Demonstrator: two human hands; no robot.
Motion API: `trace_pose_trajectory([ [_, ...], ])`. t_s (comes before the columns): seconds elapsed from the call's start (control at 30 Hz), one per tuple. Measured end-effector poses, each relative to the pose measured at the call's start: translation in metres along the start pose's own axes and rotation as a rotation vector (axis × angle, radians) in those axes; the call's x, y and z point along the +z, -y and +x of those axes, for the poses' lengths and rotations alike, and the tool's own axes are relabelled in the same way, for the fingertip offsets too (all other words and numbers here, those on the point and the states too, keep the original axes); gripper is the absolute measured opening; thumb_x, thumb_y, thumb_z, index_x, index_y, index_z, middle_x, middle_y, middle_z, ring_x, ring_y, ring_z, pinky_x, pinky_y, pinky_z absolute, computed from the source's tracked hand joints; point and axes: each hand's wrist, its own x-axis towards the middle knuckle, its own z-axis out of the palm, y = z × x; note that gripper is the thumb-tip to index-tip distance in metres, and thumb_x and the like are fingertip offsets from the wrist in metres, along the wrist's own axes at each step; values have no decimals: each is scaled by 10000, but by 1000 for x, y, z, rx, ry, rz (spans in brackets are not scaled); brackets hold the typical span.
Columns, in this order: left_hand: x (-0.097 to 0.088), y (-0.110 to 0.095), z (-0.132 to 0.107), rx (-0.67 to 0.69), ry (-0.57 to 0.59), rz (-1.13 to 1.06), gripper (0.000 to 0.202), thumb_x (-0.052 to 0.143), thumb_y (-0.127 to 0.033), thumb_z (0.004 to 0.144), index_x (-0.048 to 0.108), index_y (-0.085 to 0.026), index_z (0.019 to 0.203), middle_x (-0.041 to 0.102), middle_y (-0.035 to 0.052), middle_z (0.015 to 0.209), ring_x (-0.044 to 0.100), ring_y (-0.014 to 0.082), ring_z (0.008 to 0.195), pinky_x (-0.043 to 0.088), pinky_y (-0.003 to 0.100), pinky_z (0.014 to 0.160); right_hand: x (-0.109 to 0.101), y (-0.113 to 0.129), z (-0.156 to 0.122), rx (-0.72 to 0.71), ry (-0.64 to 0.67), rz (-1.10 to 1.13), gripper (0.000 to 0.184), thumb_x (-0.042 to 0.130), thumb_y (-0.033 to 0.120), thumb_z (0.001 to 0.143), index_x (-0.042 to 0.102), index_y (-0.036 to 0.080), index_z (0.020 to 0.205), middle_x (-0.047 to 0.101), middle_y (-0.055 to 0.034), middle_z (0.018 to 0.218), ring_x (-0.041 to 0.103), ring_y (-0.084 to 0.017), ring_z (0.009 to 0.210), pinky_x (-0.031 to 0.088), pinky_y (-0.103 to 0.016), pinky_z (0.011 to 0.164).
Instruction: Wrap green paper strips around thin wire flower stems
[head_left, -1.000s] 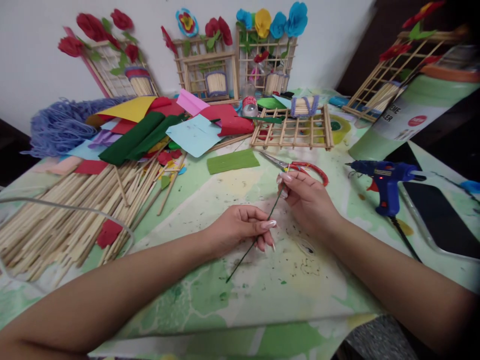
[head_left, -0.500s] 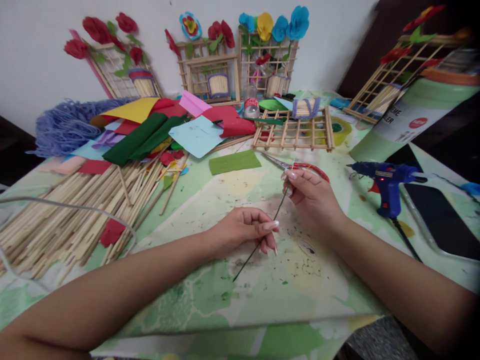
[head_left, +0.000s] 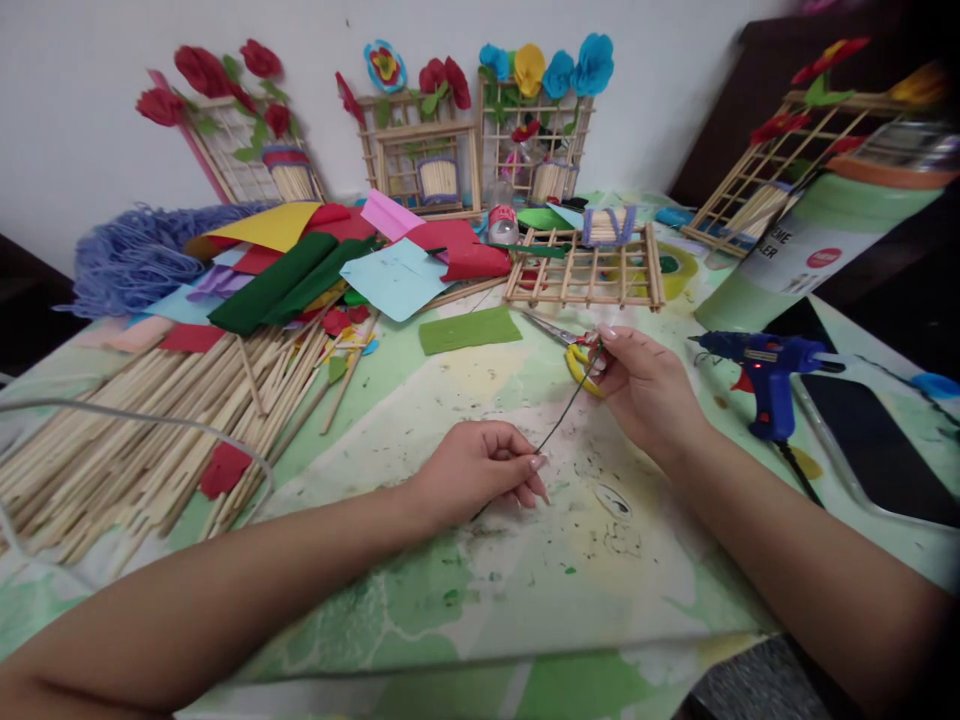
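A thin dark green stem [head_left: 564, 412], like wrapped wire, runs slantwise between my two hands. My left hand [head_left: 487, 468] pinches its lower part between thumb and fingers, and the low end shows only a little below the hand. Up and to the right, my right hand [head_left: 645, 385] grips the upper end with closed fingertips. Right behind those fingertips lie scissors [head_left: 581, 365] with red and yellow handles, partly covered by the hand. A strip of light green crepe paper [head_left: 470, 330] lies flat beyond my left hand.
Wooden sticks [head_left: 142, 440] and coloured paper [head_left: 394, 280] cover the left side. A stick lattice [head_left: 585, 275] lies behind the scissors. On the right are a blue glue gun [head_left: 772, 370], a phone [head_left: 881, 440] and a big green bottle [head_left: 825, 240]. A grey cord [head_left: 150, 412] crosses the sticks.
My right hand has moved a little right and down with the stem's upper end, uncovering the yellow scissor handle. Less of the stem sticks out below my left hand. The view has shifted slightly.
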Motion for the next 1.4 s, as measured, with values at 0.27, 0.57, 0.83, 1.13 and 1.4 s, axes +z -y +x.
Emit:
trace_pose_trajectory([
  [0.27, -13, -26, -4, 16, 433, -61, 273, 722, -376, 739, 626, -130, 808, 725, 66, 752, 671, 121, 622, 493, 217, 593, 8, 6, -14, 186, 297, 165, 219, 801, 299, 612, 613, 217, 687, 538, 5, 793, 426, -94, 609, 420, -240, 556],
  [0.57, -2, -21, -4, 75, 288, -158, 249, 668, -370, 792, 661, -127, 847, 705, 34, 647, 623, 93, 496, 446, 179, 498, 21, -5, -36, 239, 373, 79, 172, 763, 326, 676, 662, 190, 702, 557, 6, 760, 472, -85, 593, 382, -224, 503],
  [0.83, 8, -32, -12, 25, 31, 1, 283, 753, -311, 684, 559, -120, 605, 663, 27, 541, 563, 73, 418, 404, 165, 439, 20, -10, -39, 81, 325, -77, 126, 746, 286, 713, 661, 204, 672, 572, 4, 807, 497, -110, 719, 408, -261, 668],
  [1.13, 2, -27, -4, 127, 134, -71, 283, 692, -383, 761, 650, -111, 824, 729, 80, 806, 648, 102, 603, 477, 218, 610, 17, -8, -37, 134, 356, -39, 93, 711, 302, 759, 679, 219, 732, 579, 4, 768, 505, -109, 678, 414, -248, 621],
  [1.4, -1, -25, -1, 103, 130, -181, 213, 711, -324, 750, 663, -117, 759, 708, 35, 649, 639, 98, 536, 484, 203, 568, 17, -9, -37, 108, 368, -41, 109, 709, 321, 761, 693, 217, 731, 587, -5, 850, 528, -117, 757, 429, -257, 689],
])
